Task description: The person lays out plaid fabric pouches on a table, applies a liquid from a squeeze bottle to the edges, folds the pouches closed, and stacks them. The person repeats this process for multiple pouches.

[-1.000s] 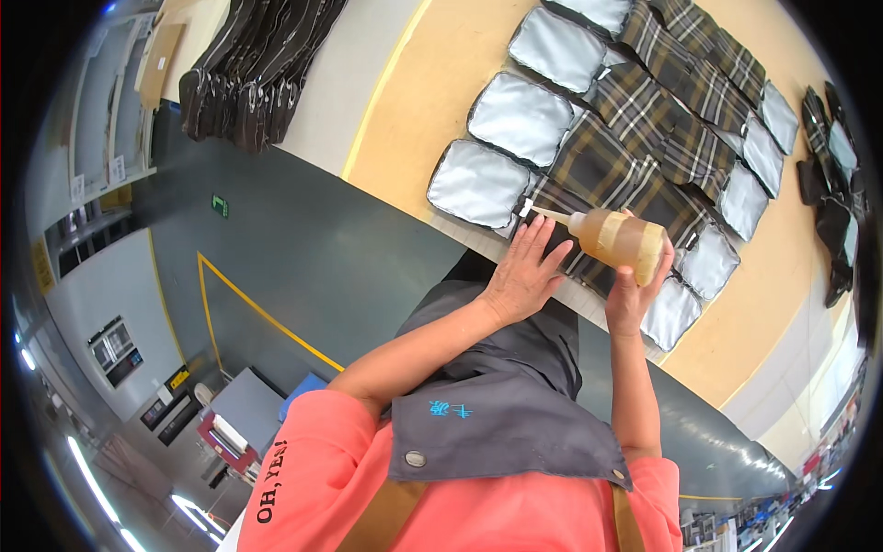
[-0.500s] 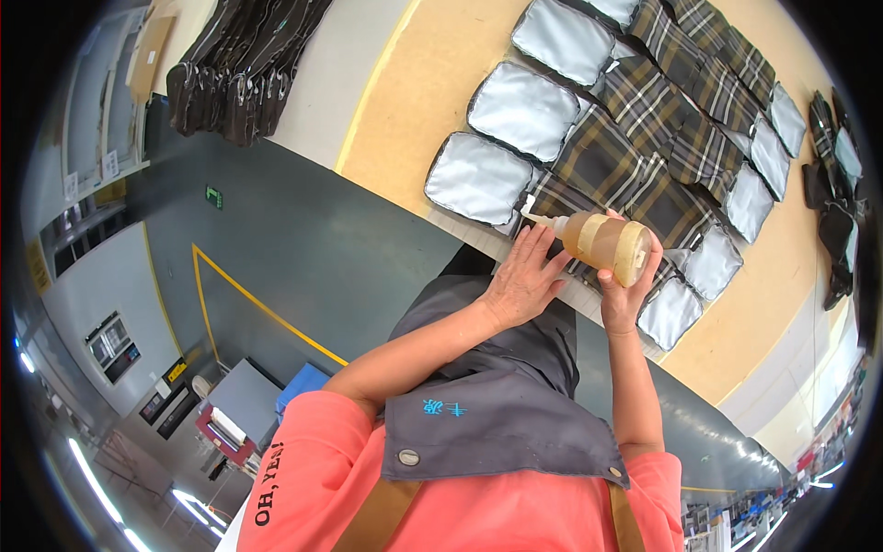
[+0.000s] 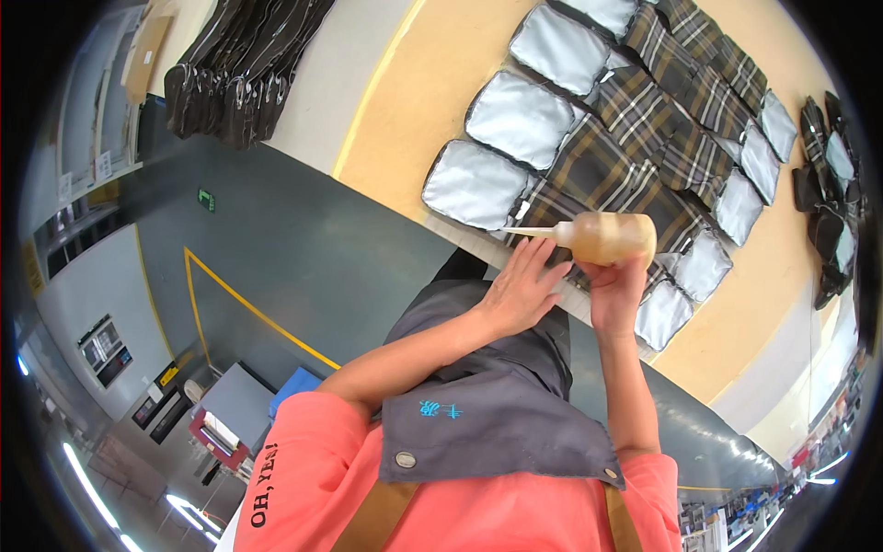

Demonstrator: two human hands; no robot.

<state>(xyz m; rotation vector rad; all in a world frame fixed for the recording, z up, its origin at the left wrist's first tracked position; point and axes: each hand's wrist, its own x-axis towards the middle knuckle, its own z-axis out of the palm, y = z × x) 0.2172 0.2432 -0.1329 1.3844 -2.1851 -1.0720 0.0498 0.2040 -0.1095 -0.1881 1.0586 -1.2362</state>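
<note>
A squeeze bottle [image 3: 607, 238] of amber liquid, with a pale band round it and a long thin nozzle, lies nearly level in my right hand [image 3: 614, 293]. Its nozzle points left, the tip by the near edge of a plaid fabric piece [image 3: 575, 213] with a silvery end panel [image 3: 475, 186]. Whether the tip touches the cloth I cannot tell. My left hand [image 3: 522, 287] rests with fingers stretched out at the table's near edge, just under the nozzle. Part of the near plaid piece is hidden behind the bottle and hands.
Several overlapping plaid pieces [image 3: 694, 101] with silvery ends run in rows across the tan table [image 3: 391, 138]. A pile of black pieces [image 3: 244, 78] hangs over the edge at the far left. More dark pieces [image 3: 832, 198] sit at the right.
The bottle has swung from tilted to nearly level, its nozzle tip shifting left and down. My right hand has turned beneath it. My left hand has barely moved.
</note>
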